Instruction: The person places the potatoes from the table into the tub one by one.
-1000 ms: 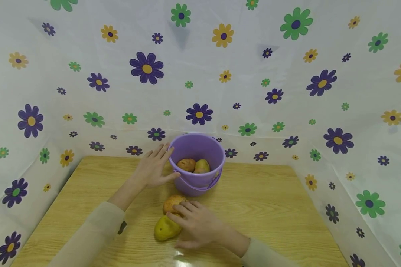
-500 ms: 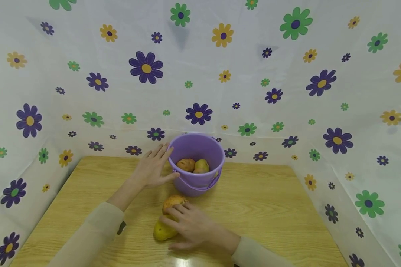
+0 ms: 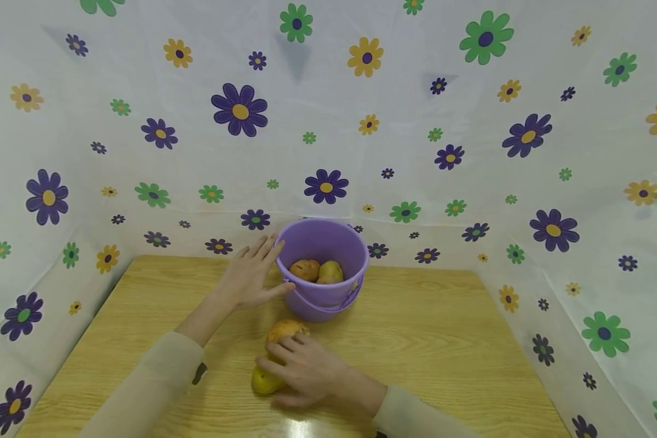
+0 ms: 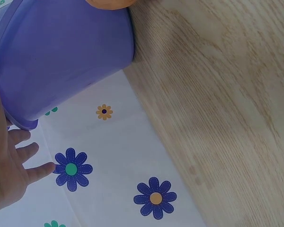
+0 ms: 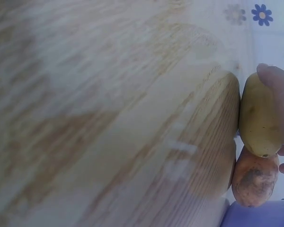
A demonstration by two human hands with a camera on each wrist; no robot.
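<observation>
My left hand rests against the left side of a purple bucket, its fingers straight and spread at the rim and the thumb along the front. In the left wrist view the fingers reach past the bucket's edge. My right hand lies over a yellow potato on the table, fingers bent across it. The right wrist view has the thumb touching one end of this potato, with fingertips at the other end. An orange-brown potato touches it on the bucket side. The palm is hidden.
Inside the bucket lie a brown potato and a greenish-yellow one. The bucket's handle hangs down at its front right. A flower-print sheet surrounds the wooden table at the back and sides.
My right hand has moved left over the yellow potato, its fingers bending in around it and covering more of it. The left hand and the bucket have stayed in place.
</observation>
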